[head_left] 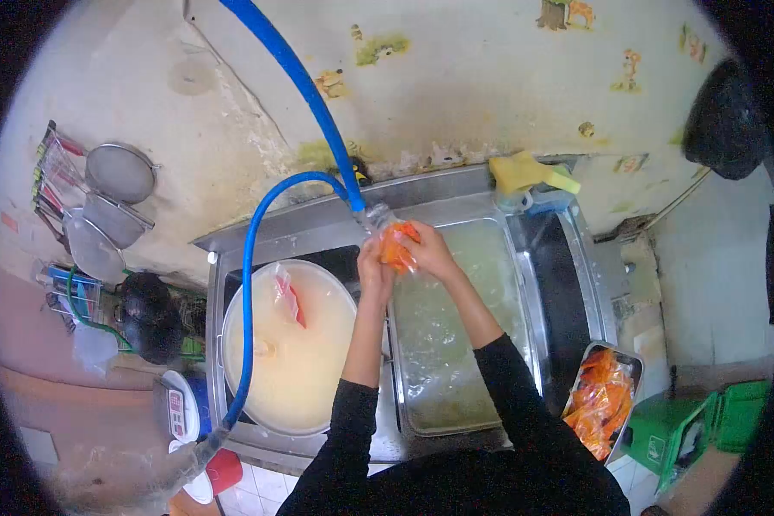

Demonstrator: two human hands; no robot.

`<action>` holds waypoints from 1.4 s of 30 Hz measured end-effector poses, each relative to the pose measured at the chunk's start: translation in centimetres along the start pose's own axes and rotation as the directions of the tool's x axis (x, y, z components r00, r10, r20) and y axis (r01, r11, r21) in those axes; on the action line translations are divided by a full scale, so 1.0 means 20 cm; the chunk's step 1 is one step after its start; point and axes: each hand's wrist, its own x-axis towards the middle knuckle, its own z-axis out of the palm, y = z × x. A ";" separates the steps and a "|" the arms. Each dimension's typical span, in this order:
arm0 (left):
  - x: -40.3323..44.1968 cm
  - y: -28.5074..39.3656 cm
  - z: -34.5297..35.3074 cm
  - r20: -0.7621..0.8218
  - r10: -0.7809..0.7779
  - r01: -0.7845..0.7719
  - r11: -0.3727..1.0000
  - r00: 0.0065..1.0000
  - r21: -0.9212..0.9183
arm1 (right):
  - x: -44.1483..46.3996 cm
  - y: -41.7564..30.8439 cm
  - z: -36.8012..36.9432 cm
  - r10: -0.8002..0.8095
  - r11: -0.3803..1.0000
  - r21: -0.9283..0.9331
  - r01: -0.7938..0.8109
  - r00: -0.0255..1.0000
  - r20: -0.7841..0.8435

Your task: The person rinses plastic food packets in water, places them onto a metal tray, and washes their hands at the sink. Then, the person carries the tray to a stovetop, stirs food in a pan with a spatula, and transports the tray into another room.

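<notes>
Both hands are up at the back of the sink, around a clear plastic bag with orange contents. My left hand grips it from the left, and my right hand closes on its right side. What exactly the bag contains is unclear. Right above it sits the mouth of a thick blue hose, wrapped in clear plastic. Beneath my hands lies a rectangular metal basin of cloudy greenish water. To the left stands a round pot of milky liquid, with a red-and-clear plastic wrapper floating in it.
A metal tray of orange bagged pieces stands at lower right, beside a green bin. Yellow cloths lie on the sink's back ledge. Strainers hang on the left wall. A thinner blue hose crosses the pot.
</notes>
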 end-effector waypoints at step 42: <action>0.04 -0.41 -0.09 0.476 -0.149 -0.483 -0.015 0.867 0.875 | -0.58 0.00 -0.60 -0.148 0.928 -0.359 0.105 0.984 -0.095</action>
